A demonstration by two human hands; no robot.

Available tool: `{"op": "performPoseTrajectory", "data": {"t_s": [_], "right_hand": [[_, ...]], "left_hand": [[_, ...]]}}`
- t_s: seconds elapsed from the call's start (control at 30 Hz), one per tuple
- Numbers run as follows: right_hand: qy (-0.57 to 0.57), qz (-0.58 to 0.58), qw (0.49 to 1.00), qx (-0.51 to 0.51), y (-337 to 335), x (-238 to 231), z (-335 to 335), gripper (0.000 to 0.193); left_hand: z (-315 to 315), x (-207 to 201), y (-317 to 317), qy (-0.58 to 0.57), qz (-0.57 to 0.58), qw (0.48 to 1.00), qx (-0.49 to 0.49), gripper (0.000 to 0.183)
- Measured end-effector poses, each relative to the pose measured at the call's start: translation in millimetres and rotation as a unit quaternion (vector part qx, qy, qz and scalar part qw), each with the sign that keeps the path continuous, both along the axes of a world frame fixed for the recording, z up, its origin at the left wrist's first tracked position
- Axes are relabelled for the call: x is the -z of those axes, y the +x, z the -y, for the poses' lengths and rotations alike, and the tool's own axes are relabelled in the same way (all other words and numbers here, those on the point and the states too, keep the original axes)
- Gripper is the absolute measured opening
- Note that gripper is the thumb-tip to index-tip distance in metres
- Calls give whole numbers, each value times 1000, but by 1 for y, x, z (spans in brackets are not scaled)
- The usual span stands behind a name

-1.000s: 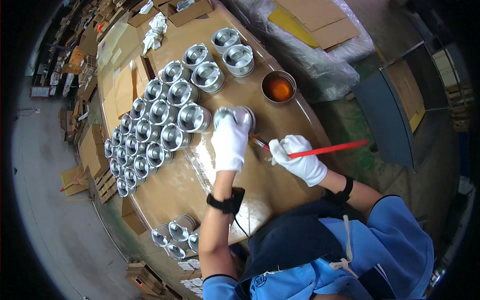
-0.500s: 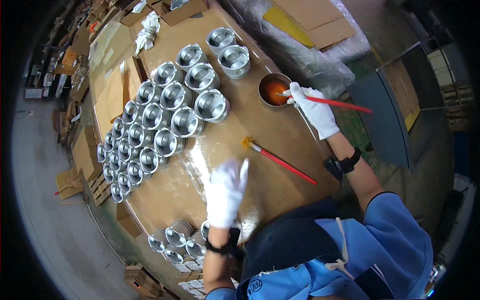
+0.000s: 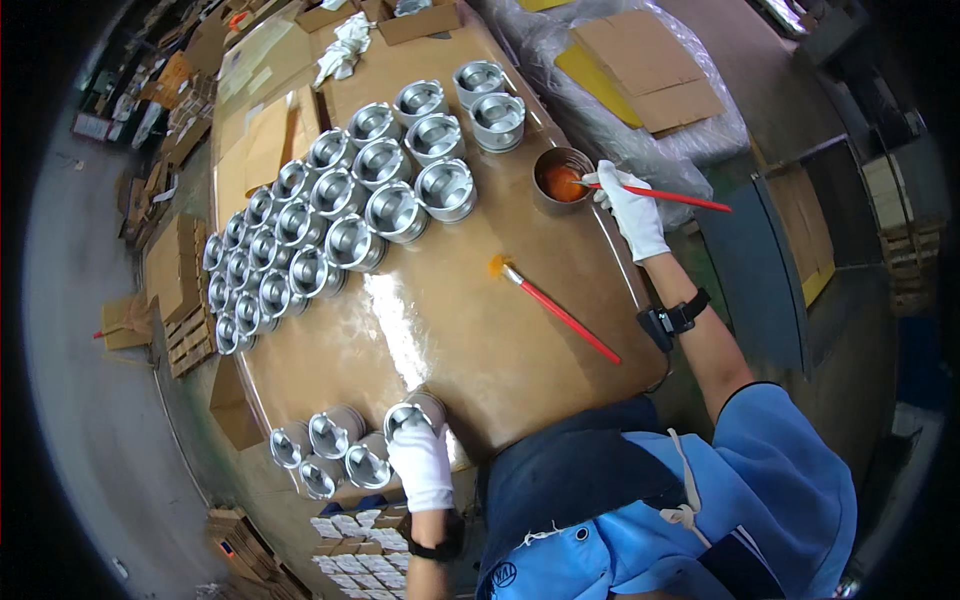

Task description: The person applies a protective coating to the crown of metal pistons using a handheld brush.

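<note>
My right hand [image 3: 628, 212], in a white glove, holds a red-handled brush [image 3: 672, 194]. The brush tip dips into a round metal can [image 3: 549, 199] with orange liquid in it, at the table's right edge. My left hand [image 3: 420, 462], also gloved, grips the rim of a metal piston [image 3: 428, 404] near the front edge; its fingertips are partly hidden in the piston's hollow. Several more pistons [image 3: 330, 432] stand just left of that hand. A second red-handled brush [image 3: 562, 316] with orange-stained bristles lies on the table, between my hands.
Rows of silver pistons [image 3: 354, 241] cover the far left of the brown-topped table [image 3: 480, 360]. Behind them lie cardboard [image 3: 268, 140] and a white cloth [image 3: 343, 48]. Plastic-wrapped goods [image 3: 690, 150] stand beyond the right edge. White boxes [image 3: 360, 560] are stacked below the front edge.
My left hand has come down from above the table's middle onto the piston near the front edge. My right hand stays at the can with its brush. The view has shifted slightly.
</note>
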State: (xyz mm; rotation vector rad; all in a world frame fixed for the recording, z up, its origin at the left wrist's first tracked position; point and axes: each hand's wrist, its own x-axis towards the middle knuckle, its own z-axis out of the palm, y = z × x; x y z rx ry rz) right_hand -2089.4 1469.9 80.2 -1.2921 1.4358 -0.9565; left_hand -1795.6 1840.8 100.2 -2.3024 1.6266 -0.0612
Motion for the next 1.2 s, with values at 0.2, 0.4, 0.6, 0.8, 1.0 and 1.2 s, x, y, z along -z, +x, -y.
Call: {"op": "performPoseTrajectory", "data": {"t_s": [0.2, 0.4, 0.6, 0.8, 1.0, 1.2], "right_hand": [[47, 65, 997, -19, 8, -31, -34, 49], [26, 128, 984, -124, 51, -83, -124, 58], [-47, 113, 972, -202, 83, -91, -151, 49], [142, 157, 972, -105, 82, -81, -131, 55], [158, 164, 963, -142, 82, -69, -92, 54], [-243, -88, 928, -269, 69, -58, -114, 21]], "left_hand": [[29, -16, 37, -101, -442, 880, -140, 49], [93, -16, -18, -323, -867, 236, -297, 51], [129, -32, -50, -352, -897, 137, -230, 50], [125, -20, -44, -296, -905, 22, -304, 54], [134, -49, -18, -143, -928, 314, -138, 56], [162, -51, -45, -87, -588, 790, -149, 33]]}}
